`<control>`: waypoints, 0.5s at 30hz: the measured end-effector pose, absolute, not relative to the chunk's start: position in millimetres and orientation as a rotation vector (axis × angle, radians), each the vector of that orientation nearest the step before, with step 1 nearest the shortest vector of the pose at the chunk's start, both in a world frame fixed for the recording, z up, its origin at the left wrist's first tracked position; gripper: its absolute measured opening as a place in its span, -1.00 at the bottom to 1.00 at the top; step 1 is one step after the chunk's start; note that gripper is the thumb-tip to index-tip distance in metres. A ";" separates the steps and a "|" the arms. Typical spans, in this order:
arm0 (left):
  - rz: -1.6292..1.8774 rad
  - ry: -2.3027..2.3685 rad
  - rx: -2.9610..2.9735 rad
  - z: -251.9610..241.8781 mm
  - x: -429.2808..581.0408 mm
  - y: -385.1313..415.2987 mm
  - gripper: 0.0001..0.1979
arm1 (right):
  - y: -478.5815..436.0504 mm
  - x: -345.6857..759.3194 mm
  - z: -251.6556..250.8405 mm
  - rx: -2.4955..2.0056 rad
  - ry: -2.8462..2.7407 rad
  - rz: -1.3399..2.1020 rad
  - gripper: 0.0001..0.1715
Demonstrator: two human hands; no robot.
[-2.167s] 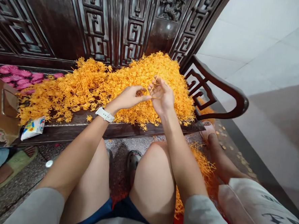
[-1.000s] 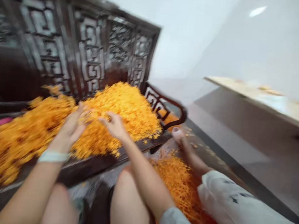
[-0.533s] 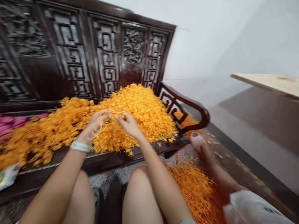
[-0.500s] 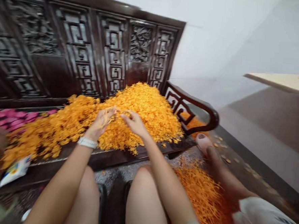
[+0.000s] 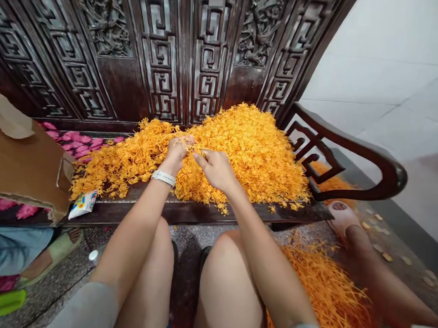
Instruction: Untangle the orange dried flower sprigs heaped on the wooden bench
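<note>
My left hand [image 5: 178,154], with a white band on its wrist, is closed around a few thin yellow plastic flower stems [image 5: 183,141]. Close beside it, my right hand [image 5: 216,170] pinches at a yellow strand between thumb and forefinger; the fingertips partly hide it. Both hands are just above a large heap of yellow plastic flower pieces [image 5: 249,151] on a dark wooden bench. A looser, stringier pile of yellow stems [image 5: 126,161] spreads to the left of them.
Pink flower pieces [image 5: 75,143] and a cardboard box [image 5: 22,157] occupy the bench's left side, near a small white packet [image 5: 83,204]. A curved armrest [image 5: 367,163] bounds the right. Orange strands [image 5: 319,284] pile on the floor by another person's leg [image 5: 379,273]; another person's sandalled foot [image 5: 55,253] is at left.
The view has tilted down and turned left, showing more of the box and the floor. My left hand has curled from a looser pose, and both hands remain close together over the heap.
</note>
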State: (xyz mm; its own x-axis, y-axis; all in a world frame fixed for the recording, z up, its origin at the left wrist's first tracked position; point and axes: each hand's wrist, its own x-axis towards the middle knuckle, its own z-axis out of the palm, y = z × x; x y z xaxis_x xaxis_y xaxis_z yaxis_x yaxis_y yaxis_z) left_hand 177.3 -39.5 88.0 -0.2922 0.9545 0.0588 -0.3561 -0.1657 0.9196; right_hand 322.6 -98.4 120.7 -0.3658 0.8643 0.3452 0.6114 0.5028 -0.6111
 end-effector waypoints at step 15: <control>1.624 0.986 0.566 87.2 112.3 -39.3 -0.81 | -81.7 316.0 106.2 -1.137 -1.506 0.812 -0.47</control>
